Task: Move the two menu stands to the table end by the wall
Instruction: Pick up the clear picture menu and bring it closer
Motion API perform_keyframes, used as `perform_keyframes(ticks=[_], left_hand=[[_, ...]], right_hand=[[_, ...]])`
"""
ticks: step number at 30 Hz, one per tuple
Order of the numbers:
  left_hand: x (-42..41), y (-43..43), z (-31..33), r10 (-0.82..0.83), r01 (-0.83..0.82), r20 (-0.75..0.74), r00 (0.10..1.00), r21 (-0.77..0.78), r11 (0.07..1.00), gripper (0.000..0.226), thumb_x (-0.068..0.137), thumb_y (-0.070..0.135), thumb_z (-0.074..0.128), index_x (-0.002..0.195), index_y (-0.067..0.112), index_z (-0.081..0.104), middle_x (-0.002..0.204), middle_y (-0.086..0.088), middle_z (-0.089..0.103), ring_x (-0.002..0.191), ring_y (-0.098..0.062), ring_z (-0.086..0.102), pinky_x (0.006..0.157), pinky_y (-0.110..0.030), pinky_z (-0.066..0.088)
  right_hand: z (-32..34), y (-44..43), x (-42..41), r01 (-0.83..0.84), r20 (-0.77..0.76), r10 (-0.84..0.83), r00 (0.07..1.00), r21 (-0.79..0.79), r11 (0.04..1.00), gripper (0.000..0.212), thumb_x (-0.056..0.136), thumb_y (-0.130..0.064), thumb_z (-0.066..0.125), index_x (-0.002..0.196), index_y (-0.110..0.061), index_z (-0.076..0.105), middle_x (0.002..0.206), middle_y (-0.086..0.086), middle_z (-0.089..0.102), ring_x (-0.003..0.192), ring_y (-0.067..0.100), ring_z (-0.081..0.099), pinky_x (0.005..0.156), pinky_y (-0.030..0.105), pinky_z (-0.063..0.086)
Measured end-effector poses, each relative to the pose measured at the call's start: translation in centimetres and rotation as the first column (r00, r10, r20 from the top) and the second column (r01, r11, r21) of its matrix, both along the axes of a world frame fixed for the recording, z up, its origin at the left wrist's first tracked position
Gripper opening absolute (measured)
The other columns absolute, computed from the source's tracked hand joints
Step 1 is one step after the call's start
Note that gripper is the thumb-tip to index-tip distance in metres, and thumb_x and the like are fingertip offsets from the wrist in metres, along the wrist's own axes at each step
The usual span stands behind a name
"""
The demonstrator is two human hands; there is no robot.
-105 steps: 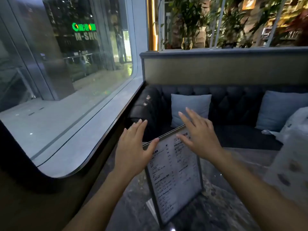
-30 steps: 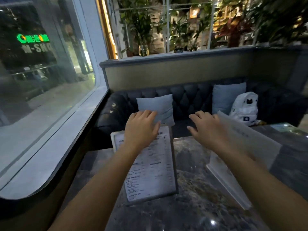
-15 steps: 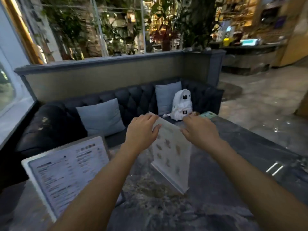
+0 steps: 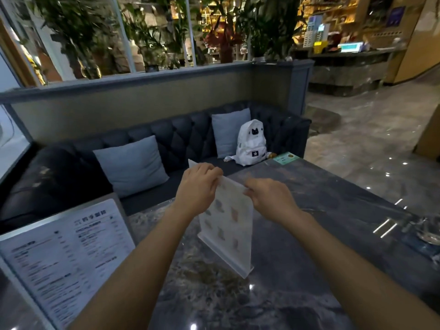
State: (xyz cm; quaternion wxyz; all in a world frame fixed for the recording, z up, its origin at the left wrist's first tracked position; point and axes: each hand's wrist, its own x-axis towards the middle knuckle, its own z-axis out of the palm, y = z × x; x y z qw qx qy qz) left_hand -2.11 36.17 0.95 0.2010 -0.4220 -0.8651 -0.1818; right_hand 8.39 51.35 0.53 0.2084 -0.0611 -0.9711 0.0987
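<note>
While our left hand (image 4: 198,186) and right hand (image 4: 270,197) reach out over the dark marble table (image 4: 309,270), both close on the top edge of the clear menu stand (image 4: 228,225) at the centre of the frame, fingers pinched on it from either side. Its base sits on the tabletop, and small pictures show on its sheet. At the lower left of the frame stands the framed menu stand (image 4: 62,253), printed with text, well apart from our hands. Behind the table, a white backpack (image 4: 251,144) rests on the dark sofa (image 4: 181,136) beside a blue cushion (image 4: 228,131).
</note>
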Motion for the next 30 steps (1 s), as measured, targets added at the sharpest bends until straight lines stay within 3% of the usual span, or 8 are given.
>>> perform_keyframes(ticks=[8, 11, 14, 19, 22, 24, 26, 30], left_hand=[[0.5, 0.1, 0.5, 0.017, -0.023, 0.098, 0.995, 0.064, 0.998, 0.011, 0.09, 0.013, 0.05, 0.09, 0.008, 0.059, 0.084, -0.013, 0.06, 0.08, -0.03, 0.054, 0.083, -0.04, 0.037], [1.1, 0.0, 0.5, -0.016, -0.011, 0.184, 0.983, 0.149, 0.989, 0.01, 0.088, 0.012, 0.053, 0.087, 0.006, 0.061, 0.082, -0.015, 0.061, 0.075, -0.031, 0.056, 0.077, -0.044, 0.043], [1.9, -0.1, -0.1, 0.022, -0.049, 0.146, 0.989, 0.179, 0.983, 0.01, 0.089, 0.013, 0.053, 0.085, 0.007, 0.06, 0.08, -0.012, 0.061, 0.072, -0.029, 0.056, 0.072, -0.041, 0.043], [2.8, -1.4, -1.0, 0.11, -0.119, 0.058, 0.992, 0.171, 0.978, 0.012, 0.088, 0.015, 0.054, 0.094, 0.012, 0.063, 0.083, -0.008, 0.066, 0.077, -0.027, 0.059, 0.075, -0.036, 0.038], [3.1, -3.1, -1.4, 0.209, -0.203, -0.002, 0.978, 0.229, 0.952, 0.013, 0.085, 0.015, 0.058, 0.097, 0.012, 0.064, 0.091, -0.008, 0.067, 0.085, -0.027, 0.06, 0.08, -0.038, 0.038], [3.0, -4.5, -1.9, 0.289, -0.304, 0.095, 0.953, 0.324, 0.896, 0.023, 0.084, 0.015, 0.061, 0.107, 0.011, 0.06, 0.104, -0.011, 0.064, 0.096, -0.029, 0.058, 0.086, -0.043, 0.043], [2.9, -6.1, -2.9, 0.355, -0.429, 0.245, 0.902, 0.417, 0.801, 0.035, 0.083, 0.02, 0.062, 0.116, 0.012, 0.053, 0.114, -0.011, 0.057, 0.106, -0.027, 0.053, 0.091, -0.045, 0.044], [2.9, -8.4, -5.7, 0.307, -0.561, 0.516, 0.8, 0.458, 0.69, 0.037, 0.08, 0.025, 0.067, 0.114, 0.018, 0.052, 0.113, -0.002, 0.058, 0.1, -0.01, 0.053, 0.082, -0.026, 0.045]], right_hand=[[0.2, 2.4, -0.3, -0.114, -0.044, 0.108, 0.993, -0.185, 0.976, 0.02, 0.088, -0.023, 0.052, 0.093, -0.01, 0.067, 0.097, 0.014, 0.071, 0.092, 0.035, 0.06, 0.073, 0.045, 0.049], [-0.2, 3.6, -1.2, -0.112, -0.078, 0.095, 0.992, -0.25, 0.962, 0.019, 0.087, -0.022, 0.055, 0.095, -0.012, 0.068, 0.099, 0.013, 0.072, 0.094, 0.034, 0.061, 0.077, 0.046, 0.05], [-0.6, 4.3, -2.4, -0.153, -0.131, 0.114, 0.985, -0.348, 0.925, 0.018, 0.085, -0.019, 0.059, 0.098, -0.012, 0.069, 0.103, 0.012, 0.071, 0.093, 0.032, 0.063, 0.081, 0.044, 0.051], [-1.6, 4.8, -3.5, -0.292, -0.198, 0.22, 0.955, -0.5, 0.816, 0.017, 0.084, -0.011, 0.061, 0.097, -0.006, 0.069, 0.098, 0.012, 0.07, 0.079, 0.018, 0.059, 0.075, 0.042, 0.054], [-2.9, 5.1, -3.2, -0.311, -0.242, 0.198, 0.95, -0.661, 0.683, 0.013, 0.083, -0.013, 0.062, 0.093, -0.02, 0.067, 0.085, 0.001, 0.066, 0.073, 0.014, 0.06, 0.06, 0.029, 0.058], [-3.9, 5.1, -2.8, -0.324, -0.245, 0.213, 0.946, -0.711, 0.624, 0.014, 0.082, -0.014, 0.063, 0.087, -0.027, 0.063, 0.079, -0.005, 0.064, 0.069, 0.009, 0.061, 0.055, 0.022, 0.057], [-5.3, 5.1, -2.4, -0.312, -0.206, 0.243, 0.948, -0.754, 0.578, 0.011, 0.082, -0.014, 0.062, 0.085, -0.025, 0.063, 0.08, 0.004, 0.066, 0.071, 0.013, 0.064, 0.057, 0.026, 0.058], [-9.2, 4.7, -1.6, -0.222, -0.104, 0.244, 0.964, -0.822, 0.524, 0.007, 0.082, -0.012, 0.062, 0.08, -0.018, 0.061, 0.077, 0.011, 0.065, 0.068, 0.023, 0.062, 0.057, 0.029, 0.056]])
